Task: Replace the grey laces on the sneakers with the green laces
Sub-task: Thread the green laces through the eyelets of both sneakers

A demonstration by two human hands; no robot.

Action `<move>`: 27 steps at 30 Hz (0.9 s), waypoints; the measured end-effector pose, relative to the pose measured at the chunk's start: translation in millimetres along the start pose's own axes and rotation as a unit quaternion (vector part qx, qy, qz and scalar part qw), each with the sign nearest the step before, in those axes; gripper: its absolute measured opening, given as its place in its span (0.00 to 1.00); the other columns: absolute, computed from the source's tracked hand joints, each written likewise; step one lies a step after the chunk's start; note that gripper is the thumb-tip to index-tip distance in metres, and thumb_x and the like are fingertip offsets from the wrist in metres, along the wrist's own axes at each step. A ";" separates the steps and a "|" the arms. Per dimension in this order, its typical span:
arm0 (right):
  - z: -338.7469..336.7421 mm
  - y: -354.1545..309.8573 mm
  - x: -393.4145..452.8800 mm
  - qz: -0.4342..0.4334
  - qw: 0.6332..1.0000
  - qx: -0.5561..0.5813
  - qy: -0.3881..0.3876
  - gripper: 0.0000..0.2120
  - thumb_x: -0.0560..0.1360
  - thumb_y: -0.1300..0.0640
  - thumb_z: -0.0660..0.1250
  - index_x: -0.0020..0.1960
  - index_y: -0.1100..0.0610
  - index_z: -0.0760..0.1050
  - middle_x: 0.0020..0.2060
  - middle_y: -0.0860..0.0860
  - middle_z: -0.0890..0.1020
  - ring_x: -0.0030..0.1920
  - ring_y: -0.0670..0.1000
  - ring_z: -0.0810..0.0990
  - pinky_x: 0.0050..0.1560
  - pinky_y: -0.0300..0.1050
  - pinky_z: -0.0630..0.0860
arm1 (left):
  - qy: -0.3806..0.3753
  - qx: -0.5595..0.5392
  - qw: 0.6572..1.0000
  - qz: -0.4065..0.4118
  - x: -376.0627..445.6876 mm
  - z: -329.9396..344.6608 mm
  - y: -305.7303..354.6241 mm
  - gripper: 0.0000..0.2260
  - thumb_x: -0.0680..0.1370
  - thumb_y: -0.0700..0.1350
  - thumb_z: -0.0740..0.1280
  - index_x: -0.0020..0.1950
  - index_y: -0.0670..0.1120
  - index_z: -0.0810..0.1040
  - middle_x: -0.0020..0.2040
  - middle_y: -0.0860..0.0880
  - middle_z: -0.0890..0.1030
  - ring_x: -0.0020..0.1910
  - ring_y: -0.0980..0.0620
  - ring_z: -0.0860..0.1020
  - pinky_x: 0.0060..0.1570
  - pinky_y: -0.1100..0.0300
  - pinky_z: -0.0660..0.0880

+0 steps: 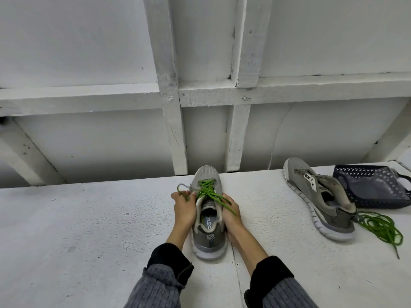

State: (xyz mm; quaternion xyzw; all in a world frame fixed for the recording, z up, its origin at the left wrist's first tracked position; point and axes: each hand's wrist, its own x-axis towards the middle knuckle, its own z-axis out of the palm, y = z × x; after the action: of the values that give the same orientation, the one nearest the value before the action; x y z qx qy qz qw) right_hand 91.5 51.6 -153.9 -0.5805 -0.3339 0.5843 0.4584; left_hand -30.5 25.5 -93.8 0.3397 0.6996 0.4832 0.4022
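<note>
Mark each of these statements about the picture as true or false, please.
1. The sneaker between the hands has green lace in its front eyelets. True.
2. The second sneaker stands upright. False: it lies tilted on its side.
3. A loose green lace lies by the second sneaker's heel. True.
4. The dark basket is left of both sneakers. False: it is at the far right.
5. The left hand lies flat on the table. False: it holds lace beside the sneaker.
</note>
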 end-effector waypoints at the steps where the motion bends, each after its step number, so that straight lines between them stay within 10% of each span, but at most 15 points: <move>1: -1.8 -12.3 -12.1 -0.004 1.000 -0.017 -0.004 0.05 0.78 0.59 0.65 0.52 0.58 0.78 0.51 0.57 0.82 0.55 0.57 0.79 0.64 0.58 0.73 | 0.007 0.033 0.999 0.011 -3.5 -1.1 6.4 0.11 0.81 0.45 0.63 0.58 0.42 0.64 0.54 0.46 0.76 0.55 0.45 0.75 0.53 0.59 0.67; 8: -48.4 -75.7 -52.7 -0.048 0.981 -0.185 -0.024 0.25 0.77 0.71 0.52 0.73 0.59 0.64 0.67 0.56 0.73 0.68 0.54 0.71 0.67 0.44 0.67 | -0.002 0.167 0.971 0.169 -38.1 23.4 48.9 0.15 0.82 0.51 0.59 0.65 0.46 0.74 0.62 0.45 0.78 0.62 0.43 0.75 0.58 0.52 0.72; 15: -150.4 -134.9 -74.5 -0.235 0.858 -0.420 0.181 0.18 0.76 0.69 0.57 0.66 0.64 0.70 0.64 0.58 0.73 0.65 0.57 0.69 0.60 0.43 0.65 | -0.026 0.543 0.819 0.184 -45.9 55.2 32.8 0.19 0.79 0.52 0.61 0.69 0.48 0.71 0.74 0.41 0.61 0.73 0.37 0.57 0.67 0.39 0.61; 22: -225.3 -118.0 -67.9 -0.123 0.648 -0.734 0.163 0.17 0.75 0.59 0.66 0.63 0.57 0.70 0.58 0.54 0.79 0.60 0.55 0.75 0.64 0.48 0.65 | 0.000 0.533 0.823 0.196 -44.6 58.0 28.5 0.16 0.78 0.53 0.62 0.65 0.51 0.75 0.69 0.42 0.67 0.68 0.37 0.63 0.63 0.40 0.63; 27: -202.1 -114.6 -73.2 -0.225 0.651 -0.706 0.163 0.34 0.75 0.63 0.63 0.77 0.54 0.54 0.51 0.53 0.81 0.66 0.55 0.70 0.69 0.46 0.64 | 0.018 0.498 0.840 0.213 -48.0 60.1 33.8 0.13 0.81 0.49 0.59 0.62 0.48 0.77 0.69 0.44 0.69 0.71 0.39 0.60 0.68 0.36 0.55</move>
State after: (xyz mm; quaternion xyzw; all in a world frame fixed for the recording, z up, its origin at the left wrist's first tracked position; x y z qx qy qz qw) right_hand 300.5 -3.9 -41.8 -0.7219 -0.6859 -0.0531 0.0742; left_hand 47.4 18.5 -63.1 0.6265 0.7632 0.1492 0.0532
